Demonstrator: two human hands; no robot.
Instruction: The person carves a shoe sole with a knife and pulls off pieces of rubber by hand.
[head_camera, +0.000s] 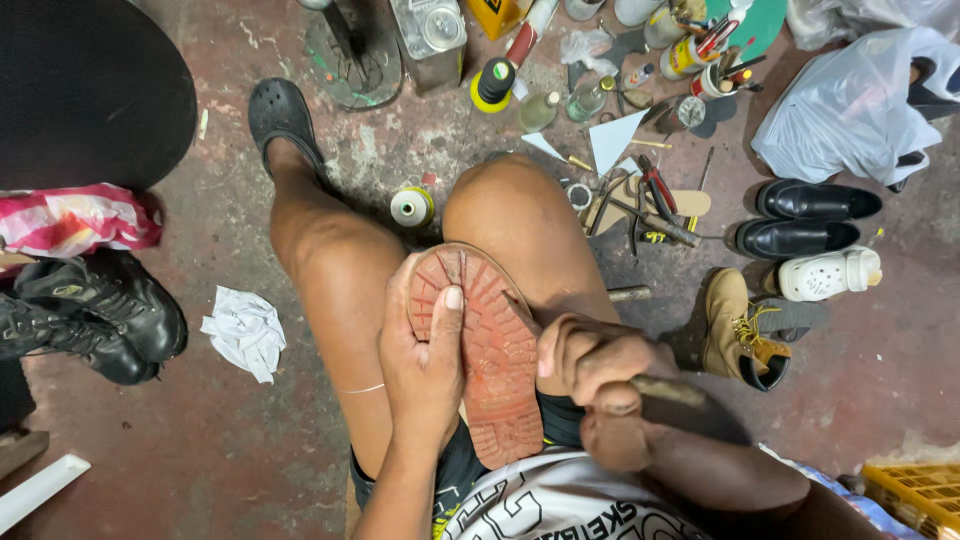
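The left hand clasps the upturned red rubber lugged shoe sole from its left; the right hand, fisted, presses its right edge.

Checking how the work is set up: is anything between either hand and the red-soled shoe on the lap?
Nothing visible. The left hand already grips the red sole, thumb across the tread. The right hand, holding a tool handle, presses against the sole's edge.

We sit in a shoe-repair workshop: beyond the pair of black leather dress shoes lie scattered hand tools, glue bottles.
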